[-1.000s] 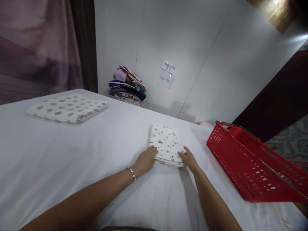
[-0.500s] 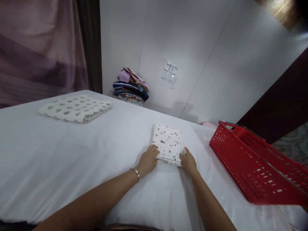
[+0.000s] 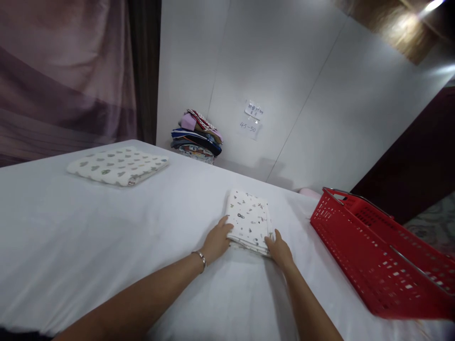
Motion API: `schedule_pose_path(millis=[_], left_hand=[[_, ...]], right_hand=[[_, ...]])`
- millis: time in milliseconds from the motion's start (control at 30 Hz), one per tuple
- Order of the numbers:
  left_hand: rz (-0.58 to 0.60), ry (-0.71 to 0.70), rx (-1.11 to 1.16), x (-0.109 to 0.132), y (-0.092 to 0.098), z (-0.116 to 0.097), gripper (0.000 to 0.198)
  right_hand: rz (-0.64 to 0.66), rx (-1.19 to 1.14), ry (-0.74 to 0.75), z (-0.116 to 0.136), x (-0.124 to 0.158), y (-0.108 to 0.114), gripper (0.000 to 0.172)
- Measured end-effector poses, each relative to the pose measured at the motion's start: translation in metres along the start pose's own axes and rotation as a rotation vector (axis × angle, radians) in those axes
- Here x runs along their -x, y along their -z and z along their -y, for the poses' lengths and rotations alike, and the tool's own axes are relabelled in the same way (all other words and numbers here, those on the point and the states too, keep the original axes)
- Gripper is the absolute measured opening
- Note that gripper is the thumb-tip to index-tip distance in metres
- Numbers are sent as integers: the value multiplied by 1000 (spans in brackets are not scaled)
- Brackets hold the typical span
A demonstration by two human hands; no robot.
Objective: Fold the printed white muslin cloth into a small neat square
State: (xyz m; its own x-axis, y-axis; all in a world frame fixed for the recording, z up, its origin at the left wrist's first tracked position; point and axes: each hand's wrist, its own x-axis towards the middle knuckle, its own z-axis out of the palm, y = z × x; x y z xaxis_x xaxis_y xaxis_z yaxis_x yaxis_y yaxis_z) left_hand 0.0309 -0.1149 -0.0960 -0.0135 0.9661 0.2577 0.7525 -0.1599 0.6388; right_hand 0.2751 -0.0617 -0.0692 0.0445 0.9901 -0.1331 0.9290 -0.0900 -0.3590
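Note:
A small folded white cloth with a fine grey and green print (image 3: pixel 249 218) lies on the white-covered table (image 3: pixel 170 284), in front of me. My left hand (image 3: pixel 217 240), with a silver bracelet at the wrist, grips its near left corner. At the near right corner my right hand (image 3: pixel 279 248) holds the edge between thumb and fingers. The near edge looks slightly raised, its layers showing. A larger folded white cloth with grey heart-like shapes (image 3: pixel 119 166) rests at the far left of the table.
A red perforated basket with metal handles (image 3: pixel 377 265) stands on the right. Beyond the far edge is a pile of folded fabrics (image 3: pixel 197 137) against the pale wall (image 3: pixel 277 71), which bears paper notes (image 3: pixel 250 124). A pinkish curtain (image 3: pixel 64 71) hangs at left.
The view has tilted up slightly, so most things sit lower in the picture. Both hands keep hold of the small cloth, whose near edge looks a little more lifted.

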Motion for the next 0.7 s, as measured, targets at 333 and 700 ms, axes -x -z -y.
schedule_pose_path(millis=[333, 700], left_hand=[[-44, 202, 88, -54, 97, 89, 37], [-196, -254, -108, 4, 82, 41, 31]], right_hand=[[203, -581, 256, 44, 68, -51, 85], [-189, -792, 18, -1, -77, 15, 46]])
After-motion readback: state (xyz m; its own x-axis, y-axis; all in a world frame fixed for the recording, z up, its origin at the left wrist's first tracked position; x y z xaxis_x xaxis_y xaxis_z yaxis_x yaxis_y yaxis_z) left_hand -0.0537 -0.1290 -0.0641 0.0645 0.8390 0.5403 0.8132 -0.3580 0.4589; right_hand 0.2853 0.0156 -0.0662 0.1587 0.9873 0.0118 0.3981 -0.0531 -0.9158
